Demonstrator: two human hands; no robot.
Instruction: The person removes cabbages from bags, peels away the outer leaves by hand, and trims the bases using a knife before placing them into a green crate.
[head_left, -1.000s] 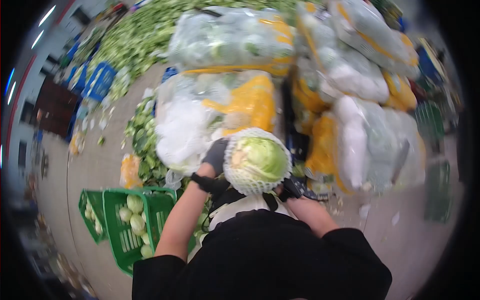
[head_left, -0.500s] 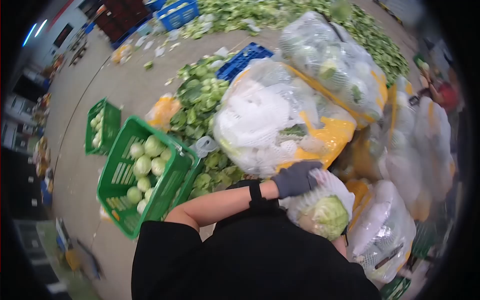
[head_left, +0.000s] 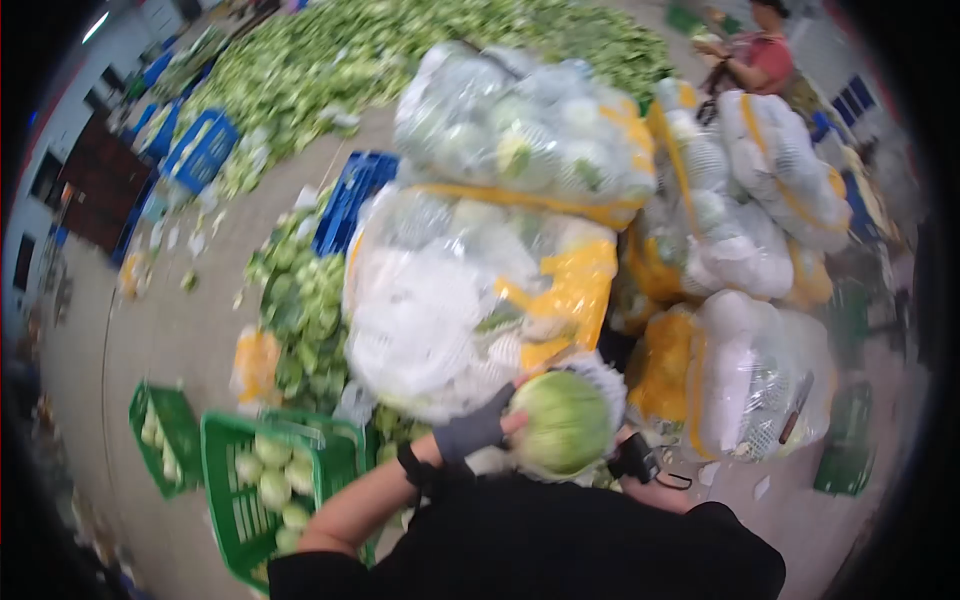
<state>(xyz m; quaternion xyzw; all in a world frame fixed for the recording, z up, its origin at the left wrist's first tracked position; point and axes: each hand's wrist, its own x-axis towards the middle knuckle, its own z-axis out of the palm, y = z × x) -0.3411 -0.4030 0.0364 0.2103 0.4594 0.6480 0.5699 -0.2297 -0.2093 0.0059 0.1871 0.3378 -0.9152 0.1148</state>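
Holding cabbage (head_left: 562, 424) in left hand (head_left: 476, 430) at near edge of big bag (head_left: 430, 300) ahead, can't tell grip of right hand (head_left: 632, 458) (fingers hidden), now seeing more bare leaf than a second ago, so reading cabbage as only partly in foam net (head_left: 607, 388).

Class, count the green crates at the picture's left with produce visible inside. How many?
2: the large green crate at the lower left, and the smaller green crate farther left. More may be hidden behind the large one.
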